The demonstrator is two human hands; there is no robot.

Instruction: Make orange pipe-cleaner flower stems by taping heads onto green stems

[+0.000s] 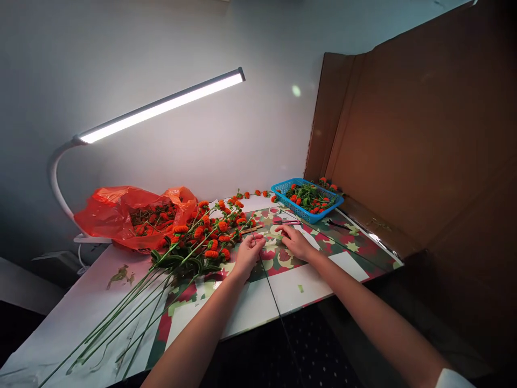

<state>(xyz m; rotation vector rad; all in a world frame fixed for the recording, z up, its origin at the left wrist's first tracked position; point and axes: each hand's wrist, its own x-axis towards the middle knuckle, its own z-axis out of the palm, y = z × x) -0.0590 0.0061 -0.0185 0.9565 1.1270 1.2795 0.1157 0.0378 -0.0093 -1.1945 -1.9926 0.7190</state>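
Observation:
Near the middle of the table my left hand (249, 253) is closed in a pinch on a thin dark wire stem (271, 288). The stem's top pokes up just past the fingers, and its long end runs down over the table's front edge. My right hand (298, 243) hovers a short way to the right, fingers apart and slightly curled, with nothing visible in them. To the left lies a bunch of orange flowers (222, 226) with long green stems and dark leaves. Beyond my hands, a small pair of pink-handled scissors (287, 222) rests beside a small round container (274, 210).
A blue plastic basket (313, 218) at the back right holds orange flower heads and green pieces. An orange plastic bag (107, 215) with more flowers sits at the back left. Over the table stretches a lit lamp (165, 105). Tall cardboard (412, 129) walls the right side.

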